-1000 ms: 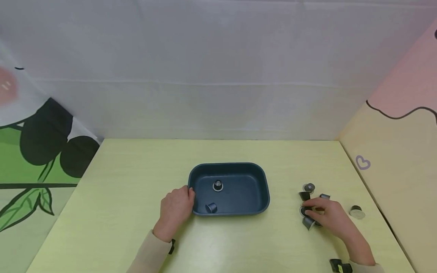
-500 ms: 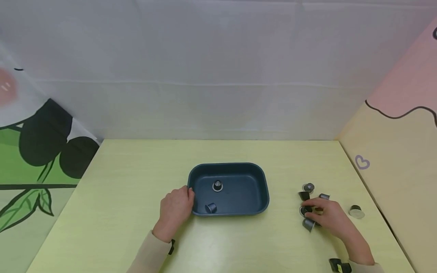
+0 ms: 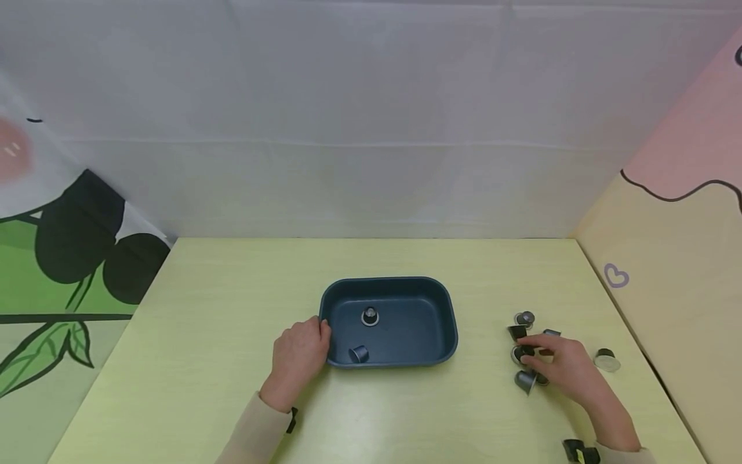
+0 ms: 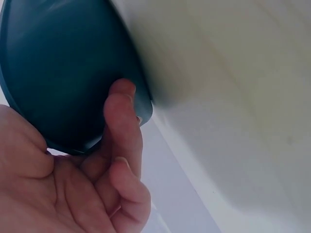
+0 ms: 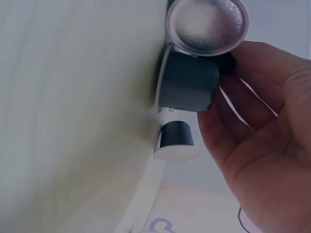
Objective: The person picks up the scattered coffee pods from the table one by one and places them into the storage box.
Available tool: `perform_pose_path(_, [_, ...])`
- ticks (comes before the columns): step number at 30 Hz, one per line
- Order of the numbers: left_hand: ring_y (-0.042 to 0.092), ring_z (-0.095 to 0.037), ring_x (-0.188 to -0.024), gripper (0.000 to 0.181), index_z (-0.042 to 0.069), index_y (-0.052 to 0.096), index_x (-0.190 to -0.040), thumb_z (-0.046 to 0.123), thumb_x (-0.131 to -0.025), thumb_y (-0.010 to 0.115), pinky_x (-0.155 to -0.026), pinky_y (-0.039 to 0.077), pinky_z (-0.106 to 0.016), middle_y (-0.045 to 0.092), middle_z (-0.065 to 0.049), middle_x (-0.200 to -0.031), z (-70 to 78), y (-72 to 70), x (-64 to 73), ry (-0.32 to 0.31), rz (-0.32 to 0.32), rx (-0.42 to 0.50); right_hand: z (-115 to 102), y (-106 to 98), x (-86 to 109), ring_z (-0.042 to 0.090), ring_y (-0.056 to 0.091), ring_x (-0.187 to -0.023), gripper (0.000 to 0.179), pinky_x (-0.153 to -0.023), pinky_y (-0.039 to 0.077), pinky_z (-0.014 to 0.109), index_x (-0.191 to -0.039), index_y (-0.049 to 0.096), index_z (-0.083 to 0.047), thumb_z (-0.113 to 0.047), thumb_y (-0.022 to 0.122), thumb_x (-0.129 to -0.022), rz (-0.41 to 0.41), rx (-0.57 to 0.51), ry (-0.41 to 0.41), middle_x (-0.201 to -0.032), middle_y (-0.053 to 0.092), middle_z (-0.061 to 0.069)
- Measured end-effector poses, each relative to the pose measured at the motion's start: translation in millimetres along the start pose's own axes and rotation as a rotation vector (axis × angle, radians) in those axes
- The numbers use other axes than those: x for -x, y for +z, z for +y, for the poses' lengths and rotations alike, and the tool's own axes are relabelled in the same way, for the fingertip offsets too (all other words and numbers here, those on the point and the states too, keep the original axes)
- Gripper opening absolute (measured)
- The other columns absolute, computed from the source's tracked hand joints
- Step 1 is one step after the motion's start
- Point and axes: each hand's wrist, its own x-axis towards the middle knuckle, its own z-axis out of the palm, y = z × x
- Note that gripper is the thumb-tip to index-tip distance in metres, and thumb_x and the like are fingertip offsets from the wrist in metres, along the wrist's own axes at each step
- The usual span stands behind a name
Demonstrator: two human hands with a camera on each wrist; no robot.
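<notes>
My left hand (image 3: 300,354) grips the left end of a dark blue rectangular tray (image 3: 414,327); in the left wrist view its fingers (image 4: 124,126) curl against the tray's outer wall. Two coffee capsules lie in the tray: a black one with a silvery top (image 3: 370,315) and a tipped blue one (image 3: 359,354). Over at the right, my right hand (image 3: 568,370) pinches a black coffee capsule (image 3: 524,352) between thumb and fingers, within a loose cluster. The right wrist view has a silver-lidded capsule (image 5: 206,25) and a dark capsule (image 5: 188,83) close to the fingertips, partly hiding the pinch.
Around the right hand lie a grey capsule (image 3: 525,381), a black capsule (image 3: 517,332), a capsule with a grey top (image 3: 525,318) and a bluish one (image 3: 551,333). Another capsule (image 3: 607,361) stands apart, near the right wall (image 3: 666,283). All rest on a pale yellow table (image 3: 243,283).
The right hand and the black capsule have shifted slightly to the right and up in the head view. The left hand and tray have stayed in place.
</notes>
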Motion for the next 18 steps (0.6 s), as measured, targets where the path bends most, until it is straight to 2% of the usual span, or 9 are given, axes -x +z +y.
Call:
perform_pose_path(11, [0.050, -0.025, -0.048, 0.036, 0.007, 0.052, -0.069, 0.025, -0.100, 0.048, -0.045, 0.041, -0.038, 0.046, -0.007, -0.058, 1.8, -1.2, 0.7, -0.006, 0.007, -0.004, -9.6, -8.2, -6.4, 0.031, 0.071, -0.083, 0.029, -0.067, 0.055, 0.038, -0.105, 0.074, -0.006, -0.003, 0.082, -0.077, 0.077, 0.036, -0.134, -0.104, 0.072, 0.011])
perform_pose_path(18, [0.050, -0.025, -0.047, 0.036, 0.007, 0.052, -0.068, 0.023, -0.100, 0.049, -0.043, 0.040, -0.039, 0.046, -0.007, -0.056, 0.2, -1.2, 1.3, 0.019, 0.027, -0.008, -20.7, -10.8, -10.7, 0.031, 0.069, -0.085, 0.031, -0.067, 0.054, 0.042, -0.107, 0.074, -0.006, -0.003, 0.082, -0.077, 0.071, 0.044, -0.152, -0.104, 0.072, 0.012])
